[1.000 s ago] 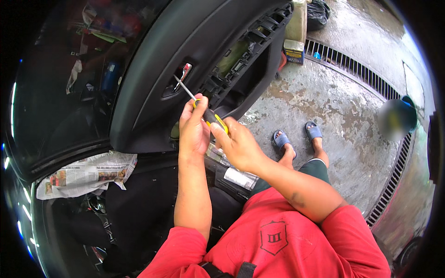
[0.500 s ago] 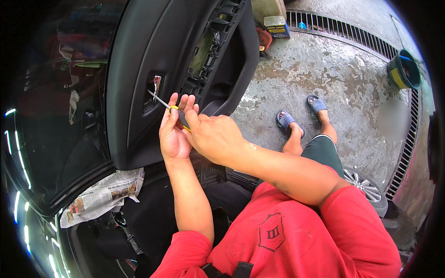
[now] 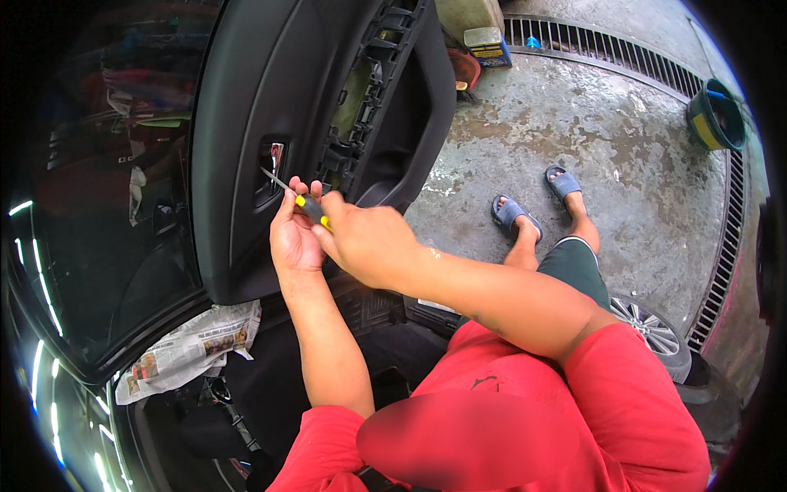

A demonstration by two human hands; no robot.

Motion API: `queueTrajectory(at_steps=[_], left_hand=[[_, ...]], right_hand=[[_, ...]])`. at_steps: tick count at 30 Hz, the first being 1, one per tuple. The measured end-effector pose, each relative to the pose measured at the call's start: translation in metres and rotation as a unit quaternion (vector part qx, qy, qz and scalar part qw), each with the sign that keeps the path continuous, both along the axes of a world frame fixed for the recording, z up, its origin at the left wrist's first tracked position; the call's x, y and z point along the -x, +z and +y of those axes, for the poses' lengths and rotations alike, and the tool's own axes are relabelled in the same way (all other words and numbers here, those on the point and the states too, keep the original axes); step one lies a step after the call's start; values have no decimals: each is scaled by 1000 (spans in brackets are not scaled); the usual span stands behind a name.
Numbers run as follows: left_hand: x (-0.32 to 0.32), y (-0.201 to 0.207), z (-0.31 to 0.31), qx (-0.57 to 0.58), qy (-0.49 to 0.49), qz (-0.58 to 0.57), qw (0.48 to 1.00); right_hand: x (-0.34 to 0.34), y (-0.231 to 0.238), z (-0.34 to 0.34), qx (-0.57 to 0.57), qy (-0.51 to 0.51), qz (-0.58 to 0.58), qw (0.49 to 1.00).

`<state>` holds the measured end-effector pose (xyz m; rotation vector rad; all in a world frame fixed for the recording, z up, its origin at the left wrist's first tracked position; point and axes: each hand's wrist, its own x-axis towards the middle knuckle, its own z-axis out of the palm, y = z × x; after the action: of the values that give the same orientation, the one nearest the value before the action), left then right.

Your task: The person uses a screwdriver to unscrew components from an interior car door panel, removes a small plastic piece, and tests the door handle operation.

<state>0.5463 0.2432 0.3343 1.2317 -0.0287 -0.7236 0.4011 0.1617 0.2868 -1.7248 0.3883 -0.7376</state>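
Observation:
A screwdriver (image 3: 311, 209) with a black and yellow handle slants up and left. Its metal tip reaches into the recess of the chrome inner door handle (image 3: 276, 156), though whether it touches anything there I cannot tell. Wrapped round the back end of the screwdriver is my right hand (image 3: 373, 246), seen from its back. My left hand (image 3: 297, 242), palm up, steadies the front of the tool, thumb and fingers close about the shaft. Both hands are beside the black door panel (image 3: 254, 90), whose exposed strip of clips and slots (image 3: 361, 107) runs to the right of the handle.
Dark window glass (image 3: 98, 205) lies left of the panel. Newspaper (image 3: 193, 348) sits below it. To the right, past my sandalled feet (image 3: 516, 215), are a floor drain grate (image 3: 607, 53), a dark bucket (image 3: 715, 119), a box (image 3: 488, 47) and a wheel (image 3: 652, 332).
My left hand has shifted slightly down and left, its fingers more curled along the screwdriver. The right hand has also moved a little left, and more of the yellow and black handle shows.

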Motion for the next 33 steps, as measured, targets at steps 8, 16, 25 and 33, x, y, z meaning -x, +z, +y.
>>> queueTrajectory(at_steps=[8,16,25,33], left_hand=[[-4,6,-1,-19,26,-12,999],[2,9,-22,-74,64,-28,995],[-14,6,6,-45,88,-38,994],[-14,-12,-31,-4,117,22,993]], right_hand=[[3,9,-6,-292,84,-6,953],[-7,12,-5,-554,66,-56,828],[25,29,-25,282,-13,-11,959],[31,25,-32,-89,52,83,991]])
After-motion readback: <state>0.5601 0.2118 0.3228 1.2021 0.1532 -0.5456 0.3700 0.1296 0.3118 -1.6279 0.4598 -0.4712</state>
